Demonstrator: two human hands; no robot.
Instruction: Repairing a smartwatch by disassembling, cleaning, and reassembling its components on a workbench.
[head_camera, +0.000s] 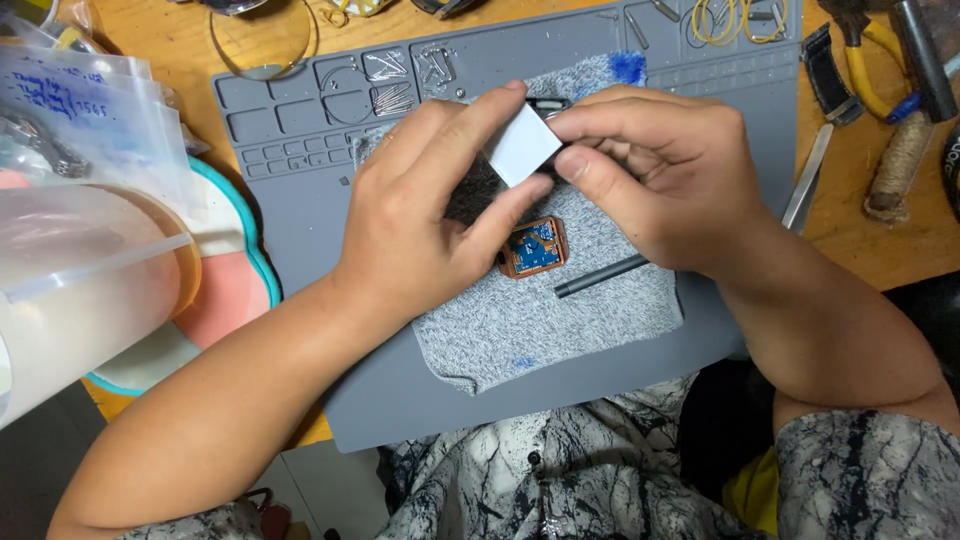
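Over the grey cloth (560, 310) spread on the grey work mat (300, 200), both hands meeting on a small white square piece (522, 152). Left hand (420, 215) closed round it, thumb under the lower edge, forefinger along the top; right hand (655, 175) pinching its right corner between thumb and forefinger. Held just above the cloth, tilted, not resting on it. Below the hands, lying free on the cloth, a small square copper-coloured case with a blue board inside (535, 247), opened up and untouched; beside it a dark slim rod (600, 276), also let go. Judging by that: case already open and set down, white piece being worked in the fingers, not yet brought to the case; tools at the right edge lying unused.

Hard to tell what the white piece is: perhaps a pad, a paper or a folded wipe. Partly hidden behind the fingers, a dark patch (470, 190) and a dark-rimmed part (548, 103) near the fingertips, too covered to name. Small metal bits in the mat's trays too fine to identify. Clear plastic bags (80, 110) and a pale tub (70, 300) at left, blurred and cut off by the edge
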